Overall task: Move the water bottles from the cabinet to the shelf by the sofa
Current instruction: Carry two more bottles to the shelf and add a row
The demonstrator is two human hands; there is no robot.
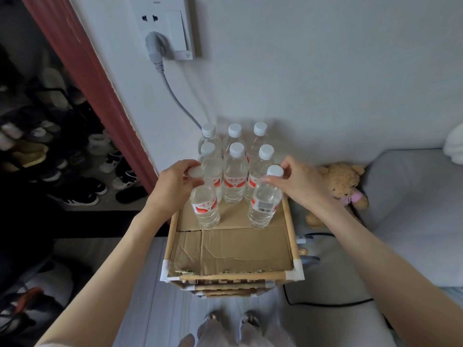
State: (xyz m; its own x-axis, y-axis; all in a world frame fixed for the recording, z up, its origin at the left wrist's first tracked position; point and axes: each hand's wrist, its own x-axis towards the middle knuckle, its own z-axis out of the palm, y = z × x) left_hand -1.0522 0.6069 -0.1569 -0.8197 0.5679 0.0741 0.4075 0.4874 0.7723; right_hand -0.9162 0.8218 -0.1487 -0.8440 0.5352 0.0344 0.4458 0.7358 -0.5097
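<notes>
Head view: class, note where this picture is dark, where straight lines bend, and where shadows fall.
Head view: the shoe rack at left sits in deep gloom; the wide lens bows the red door frame; the water bottles cast soft shadows on the pale wall; the picture's edges look soft.

We see soft, dim, even light, brightest on the pale grey wall (325,71). Faint shadows spread on it behind the clear plastic water bottles with white caps (235,171). The shoe-filled area beyond the red-brown door frame (82,71) sinks into murky dark and blur. Straight edges bow near the borders, our forearms stretch wide, and fine detail looks smeared.
</notes>
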